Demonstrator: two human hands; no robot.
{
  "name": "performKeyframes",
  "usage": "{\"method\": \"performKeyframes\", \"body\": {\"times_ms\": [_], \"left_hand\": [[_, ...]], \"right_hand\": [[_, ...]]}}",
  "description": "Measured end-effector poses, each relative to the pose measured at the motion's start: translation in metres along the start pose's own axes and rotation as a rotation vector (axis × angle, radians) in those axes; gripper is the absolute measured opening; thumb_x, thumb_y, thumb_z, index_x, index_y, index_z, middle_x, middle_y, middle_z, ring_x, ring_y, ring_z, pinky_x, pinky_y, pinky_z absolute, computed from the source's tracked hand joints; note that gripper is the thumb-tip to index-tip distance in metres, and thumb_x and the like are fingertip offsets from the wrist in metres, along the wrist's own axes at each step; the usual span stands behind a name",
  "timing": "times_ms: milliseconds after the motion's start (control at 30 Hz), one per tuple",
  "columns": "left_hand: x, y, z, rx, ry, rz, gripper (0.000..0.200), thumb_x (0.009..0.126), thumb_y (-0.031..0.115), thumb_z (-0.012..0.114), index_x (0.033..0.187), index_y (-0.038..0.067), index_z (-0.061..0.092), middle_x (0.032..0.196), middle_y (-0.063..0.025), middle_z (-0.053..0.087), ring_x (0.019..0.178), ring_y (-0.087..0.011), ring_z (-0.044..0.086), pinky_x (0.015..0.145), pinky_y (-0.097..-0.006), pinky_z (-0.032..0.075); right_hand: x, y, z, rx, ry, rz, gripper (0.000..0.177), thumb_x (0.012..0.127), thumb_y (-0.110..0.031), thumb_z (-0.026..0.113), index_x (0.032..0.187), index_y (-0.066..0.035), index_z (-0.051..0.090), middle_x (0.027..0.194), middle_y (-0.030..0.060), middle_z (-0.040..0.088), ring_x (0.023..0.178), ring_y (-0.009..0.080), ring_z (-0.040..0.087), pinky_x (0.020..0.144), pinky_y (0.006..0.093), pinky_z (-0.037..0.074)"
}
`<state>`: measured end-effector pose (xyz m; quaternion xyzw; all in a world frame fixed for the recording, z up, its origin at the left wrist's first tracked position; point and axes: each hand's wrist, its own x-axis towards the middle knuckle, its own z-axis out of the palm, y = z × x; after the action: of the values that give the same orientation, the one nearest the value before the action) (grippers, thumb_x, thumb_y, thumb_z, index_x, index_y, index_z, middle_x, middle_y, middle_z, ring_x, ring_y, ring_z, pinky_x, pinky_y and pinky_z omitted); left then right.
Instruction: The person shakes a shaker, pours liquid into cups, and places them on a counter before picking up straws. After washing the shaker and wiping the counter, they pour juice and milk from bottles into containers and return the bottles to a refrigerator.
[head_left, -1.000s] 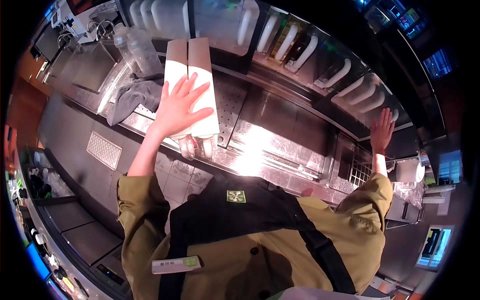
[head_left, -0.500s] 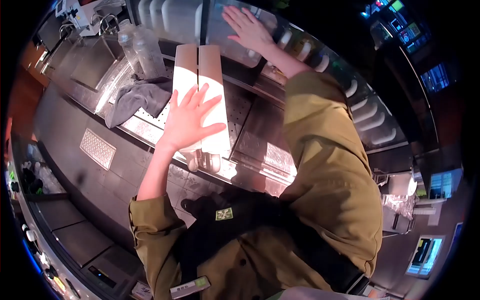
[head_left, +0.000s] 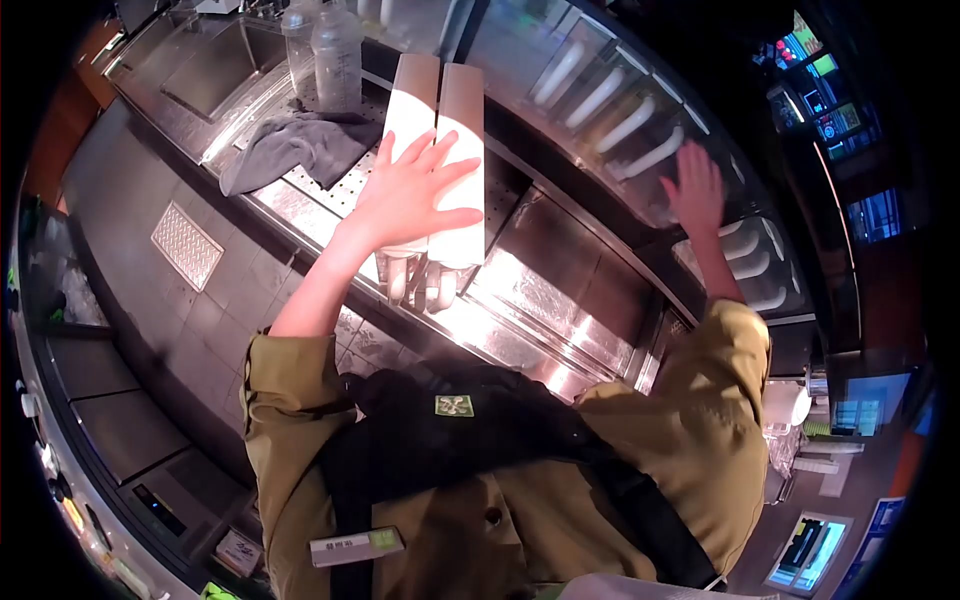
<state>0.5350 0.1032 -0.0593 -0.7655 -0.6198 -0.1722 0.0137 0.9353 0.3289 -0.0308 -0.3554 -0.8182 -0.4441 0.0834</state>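
My left hand (head_left: pixel 415 195) lies spread, palm down, over two long white containers (head_left: pixel 462 110) set side by side on the steel counter. Handle-like ends (head_left: pixel 440 285) stick out from their near side. On the right, my right hand (head_left: pixel 697 190) is stretched out flat with fingers straight, holding nothing. It overlaps a row of clear-covered bins (head_left: pixel 575 130) with curved white handles. More of these white handles (head_left: pixel 755 265) show just below and to the right of that hand. A crumpled grey cloth (head_left: pixel 295 150) rests left of the white containers.
Two tall clear plastic jugs (head_left: pixel 338 65) stand behind the cloth on a perforated tray. A recessed steel worktop (head_left: pixel 560 260) lies between my arms. At far left is a tiled floor with a metal drain cover (head_left: pixel 188 245). Lit screens (head_left: pixel 830 100) are at upper right.
My right hand has moved right and nearer along the clear-covered bins. My left hand stays spread over the white containers. The view has shifted, showing more of the steel worktop.
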Motion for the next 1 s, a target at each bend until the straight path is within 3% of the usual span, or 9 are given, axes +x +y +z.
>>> {"method": "performKeyframes", "body": {"times_ms": [200,300,400,500,600,667,800,933,1000], "left_hand": [[0.001,-0.001,0.000,0.003,-0.032,0.004,0.065,0.078,0.059,0.051,0.130,0.021,0.045,0.143,-0.0117,0.030,0.133,-0.0296,0.024,0.108,-0.0519,0.009],[0.002,-0.004,0.002,0.004,-0.051,0.005,0.073,0.077,0.068,0.042,0.133,0.022,0.042,0.143,-0.0120,0.029,0.134,-0.0296,0.022,0.108,-0.0541,0.007],[0.001,-0.006,0.005,-0.009,-0.039,-0.005,0.072,0.077,0.068,0.042,0.133,0.023,0.043,0.143,-0.0118,0.029,0.135,-0.0293,0.022,0.108,-0.0536,0.007],[0.001,-0.006,0.006,-0.002,-0.040,-0.009,0.072,0.076,0.069,0.041,0.133,0.023,0.043,0.144,-0.0113,0.029,0.135,-0.0286,0.022,0.108,-0.0536,0.007],[0.000,-0.003,0.003,0.004,-0.050,-0.023,0.070,0.077,0.065,0.046,0.132,0.023,0.044,0.144,-0.0112,0.028,0.133,-0.0300,0.024,0.108,-0.0540,0.009],[0.001,-0.004,0.003,0.020,-0.053,-0.028,0.070,0.076,0.066,0.046,0.132,0.023,0.044,0.144,-0.0101,0.027,0.133,-0.0301,0.025,0.107,-0.0546,0.010],[0.001,-0.004,0.005,0.001,-0.026,-0.016,0.071,0.076,0.067,0.045,0.131,0.023,0.044,0.144,-0.0102,0.028,0.133,-0.0302,0.025,0.107,-0.0550,0.009],[0.000,-0.005,0.008,-0.015,-0.017,-0.011,0.071,0.076,0.068,0.045,0.131,0.022,0.045,0.144,-0.0112,0.028,0.133,-0.0307,0.025,0.107,-0.0555,0.009],[0.001,-0.005,0.004,-0.013,-0.029,-0.010,0.070,0.077,0.067,0.045,0.131,0.022,0.045,0.144,-0.0123,0.027,0.133,-0.0318,0.025,0.106,-0.0566,0.010]], "right_hand": [[-0.106,0.041,-0.015,-0.253,-0.179,0.213,0.061,0.085,-0.041,0.051,0.137,-0.014,0.034,0.143,-0.0003,0.031,0.131,0.0162,0.031,0.106,0.0360,0.025],[-0.119,0.037,-0.020,-0.252,-0.100,0.228,0.061,0.085,-0.040,0.052,0.135,-0.011,0.035,0.143,0.0037,0.031,0.131,0.0200,0.030,0.106,0.0372,0.024],[-0.080,-0.002,-0.042,-0.076,0.054,0.300,0.059,0.083,-0.034,0.055,0.133,-0.008,0.038,0.142,0.0087,0.032,0.130,0.0256,0.031,0.104,0.0397,0.027],[0.030,-0.043,-0.057,0.254,0.211,-0.077,0.048,0.082,-0.024,0.057,0.125,-0.004,0.046,0.137,0.0133,0.038,0.126,0.0315,0.036,0.101,0.0431,0.031],[0.139,-0.085,-0.043,0.257,0.316,-0.232,0.052,0.084,-0.030,0.056,0.129,-0.007,0.043,0.137,0.0095,0.038,0.127,0.0258,0.034,0.103,0.0401,0.029],[0.174,-0.094,-0.023,0.112,0.252,-0.282,0.060,0.085,-0.039,0.052,0.135,-0.010,0.036,0.143,0.0039,0.032,0.131,0.0194,0.029,0.105,0.0375,0.025],[0.158,-0.082,-0.017,-0.021,0.067,-0.210,0.063,0.087,-0.043,0.047,0.140,-0.014,0.028,0.147,-0.0002,0.024,0.134,0.0147,0.023,0.107,0.0353,0.022],[0.096,-0.044,-0.011,0.029,0.108,-0.159,0.061,0.087,-0.041,0.048,0.139,-0.015,0.031,0.146,-0.0008,0.027,0.133,0.0144,0.026,0.106,0.0366,0.023],[0.076,-0.036,-0.018,0.062,0.154,-0.144,0.055,0.086,-0.036,0.052,0.133,-0.011,0.040,0.141,0.0040,0.035,0.130,0.0200,0.032,0.104,0.0387,0.026]]}}
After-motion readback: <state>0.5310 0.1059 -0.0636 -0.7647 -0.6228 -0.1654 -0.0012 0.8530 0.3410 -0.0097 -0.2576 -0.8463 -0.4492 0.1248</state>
